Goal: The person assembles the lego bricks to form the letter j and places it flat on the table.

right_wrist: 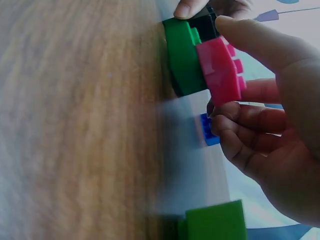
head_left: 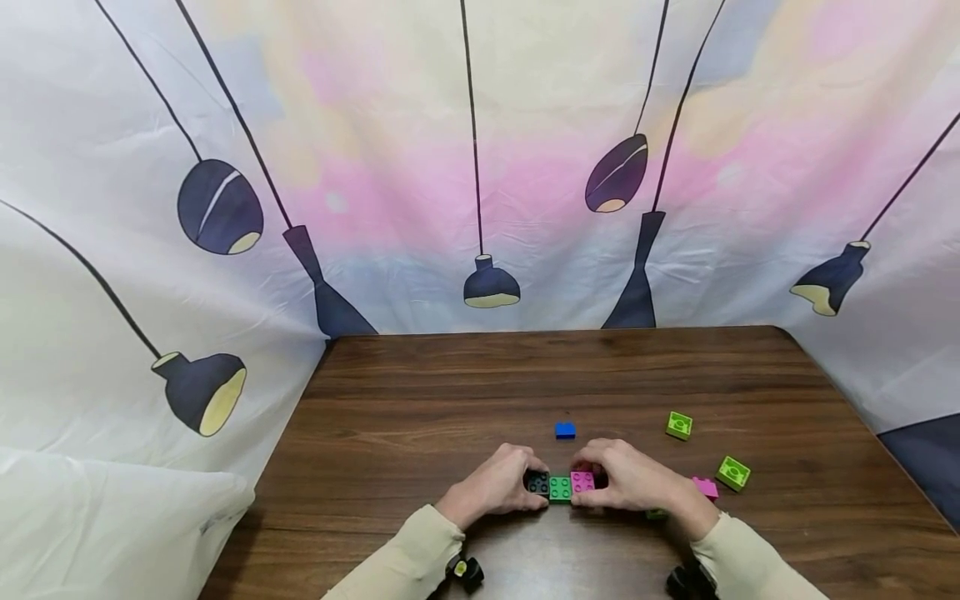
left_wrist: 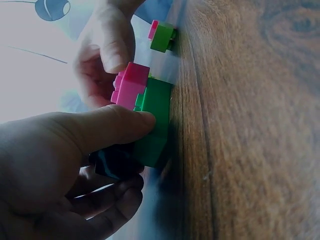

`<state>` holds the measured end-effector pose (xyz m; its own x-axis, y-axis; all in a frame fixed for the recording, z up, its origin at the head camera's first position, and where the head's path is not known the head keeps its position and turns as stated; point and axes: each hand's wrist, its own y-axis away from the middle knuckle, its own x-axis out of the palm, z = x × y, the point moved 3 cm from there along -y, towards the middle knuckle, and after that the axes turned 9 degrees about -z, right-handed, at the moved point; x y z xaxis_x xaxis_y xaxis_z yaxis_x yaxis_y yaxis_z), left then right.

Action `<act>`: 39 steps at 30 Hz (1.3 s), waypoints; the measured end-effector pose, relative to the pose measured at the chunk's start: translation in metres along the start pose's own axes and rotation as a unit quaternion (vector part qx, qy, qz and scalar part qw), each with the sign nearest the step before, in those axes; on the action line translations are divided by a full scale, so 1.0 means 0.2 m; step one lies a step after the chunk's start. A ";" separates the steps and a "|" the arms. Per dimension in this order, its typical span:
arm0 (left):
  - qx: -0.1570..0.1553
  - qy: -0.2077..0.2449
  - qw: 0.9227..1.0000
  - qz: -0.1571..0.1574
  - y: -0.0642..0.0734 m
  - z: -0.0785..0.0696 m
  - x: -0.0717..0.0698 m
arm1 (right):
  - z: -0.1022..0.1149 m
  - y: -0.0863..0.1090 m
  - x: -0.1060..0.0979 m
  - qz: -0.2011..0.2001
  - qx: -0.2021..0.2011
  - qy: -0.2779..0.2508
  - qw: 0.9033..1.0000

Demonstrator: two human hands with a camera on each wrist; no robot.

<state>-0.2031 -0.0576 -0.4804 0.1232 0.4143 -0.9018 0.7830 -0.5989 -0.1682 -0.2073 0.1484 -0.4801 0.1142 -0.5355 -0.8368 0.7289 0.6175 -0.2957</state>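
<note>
A green toy brick lies at the table's front middle, studs up. On its left end sits a black toy brick, and on its right end a pink toy brick. My left hand grips the black brick's end, its thumb pressing the green brick's side in the left wrist view. With thumb and fingers, my right hand pinches the pink brick. Seen from the right wrist, the pink brick stands above the green one, its studs facing away from the table.
A small blue brick lies just beyond the hands. Two lime bricks are farther right, hollow side up. Close to my right wrist lie another pink brick and a partly hidden green brick. Printed cloth hangs behind the wooden table.
</note>
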 end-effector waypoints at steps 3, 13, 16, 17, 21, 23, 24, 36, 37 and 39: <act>0.001 0.004 1.000 -0.001 0.00 0.00 0.00 | -0.01 0.00 -0.03 -0.018 0.016 0.000 1.000; -0.005 0.006 1.000 0.003 0.00 0.01 0.01 | -0.08 0.03 -0.14 -0.094 0.063 0.029 0.993; -0.006 0.007 1.000 0.004 0.01 0.01 0.02 | -0.10 0.03 -0.16 -0.122 0.087 0.044 0.988; -0.005 0.007 1.000 0.003 0.01 0.01 0.02 | -0.11 0.04 -0.17 -0.132 0.090 0.050 0.986; -0.005 0.010 1.000 0.000 0.01 0.02 0.02 | -0.15 0.05 -0.21 -0.167 0.097 0.069 0.979; -0.006 0.009 1.000 -0.001 0.01 0.01 0.01 | -0.17 0.05 -0.23 -0.179 0.103 0.075 0.976; -0.007 0.008 1.000 -0.001 0.01 0.01 0.01 | -0.18 0.05 -0.24 -0.182 0.109 0.076 0.974; -0.008 0.009 1.000 -0.005 0.00 0.02 0.01 | -0.28 0.10 -0.32 -0.206 0.145 0.086 0.964; -0.008 0.008 1.000 -0.004 0.00 0.01 0.00 | -0.29 0.11 -0.33 -0.208 0.149 0.087 0.963; -0.008 0.008 1.000 -0.003 0.00 0.01 0.01 | -0.31 0.12 -0.34 -0.209 0.158 0.090 0.961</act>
<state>-0.2039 -0.0597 -0.4829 0.1283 0.4279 -0.8947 0.7935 -0.5855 -0.1662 -0.2388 0.2346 -0.4585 -0.3313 -0.5723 -0.7501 0.8576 0.1488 -0.4923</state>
